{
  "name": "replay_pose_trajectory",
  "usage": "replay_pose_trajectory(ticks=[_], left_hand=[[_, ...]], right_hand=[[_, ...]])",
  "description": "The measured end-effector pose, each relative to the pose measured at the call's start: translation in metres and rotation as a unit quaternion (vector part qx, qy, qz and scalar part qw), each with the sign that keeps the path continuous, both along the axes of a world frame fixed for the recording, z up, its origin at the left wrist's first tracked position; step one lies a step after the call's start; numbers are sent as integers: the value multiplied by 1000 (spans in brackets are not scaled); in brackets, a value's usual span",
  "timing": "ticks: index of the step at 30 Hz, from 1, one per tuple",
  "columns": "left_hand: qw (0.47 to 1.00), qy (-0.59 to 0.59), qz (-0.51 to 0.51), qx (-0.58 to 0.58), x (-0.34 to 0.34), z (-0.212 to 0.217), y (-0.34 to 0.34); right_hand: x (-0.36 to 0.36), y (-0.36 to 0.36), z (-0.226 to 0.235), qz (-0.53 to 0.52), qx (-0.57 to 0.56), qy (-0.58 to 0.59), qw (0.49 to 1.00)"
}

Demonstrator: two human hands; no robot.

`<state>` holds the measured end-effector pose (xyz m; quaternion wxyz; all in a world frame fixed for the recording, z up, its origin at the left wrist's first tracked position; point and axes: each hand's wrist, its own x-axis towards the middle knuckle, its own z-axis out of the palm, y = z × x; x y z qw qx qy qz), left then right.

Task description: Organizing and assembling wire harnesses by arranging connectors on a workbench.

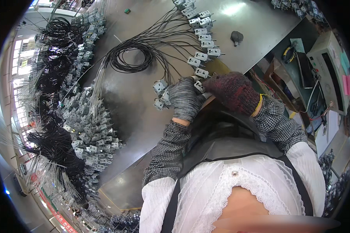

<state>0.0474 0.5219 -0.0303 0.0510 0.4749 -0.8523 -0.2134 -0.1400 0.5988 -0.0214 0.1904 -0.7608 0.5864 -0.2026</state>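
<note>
My left hand (186,100), in a grey striped knit glove, is closed at the near edge of the metal table. Its fingers grip a small box-shaped metal part (198,86). My right hand (233,93), in a dark red knit glove, is curled close against the same part from the right; its fingertips and anything in them are hidden. Several more such metal parts (200,57) run in a curved row away from my hands. Their black cables (128,58) gather into one coil on the left. A few others (159,87) lie beside my left hand.
Heaped metal parts (91,136) with bundled black cables (58,58) line the table's left side. A dark grey knob-like object (236,37) sits on the metal table (256,42). On the right are a boxy instrument (328,70), yellow-handled pliers (288,54) and loose wires.
</note>
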Motion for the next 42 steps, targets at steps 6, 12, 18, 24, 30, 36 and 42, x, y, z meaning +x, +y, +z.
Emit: replay_pose_trajectory(ticks=[6, 12, 18, 24, 30, 36, 42], left_hand=[[1000, -12, -10, -5, -5, -11, -5], [997, -40, -44, -43, -4, -18, -7], [996, -70, -42, -29, -10, -12, -7], [999, -28, -22, -5, 2, -16, -8], [999, -29, -8, -26, -3, -18, -5], [999, -13, -19, -34, -2, -18, -6], [999, -8, -18, -34, 2, -20, -6]], right_hand=[[0, -7, 5, 3, 21, 27, 999], [-3, -2, 2, -9, 30, 10, 999], [-1, -2, -2, -30, 28, 1, 999], [-1, 2, 2, -28, 22, -55, 998], [7, 0, 1, -42, 24, 4, 999], [9, 1, 7, -53, 11, 14, 998], [6, 5, 0, -29, 16, -7, 999]])
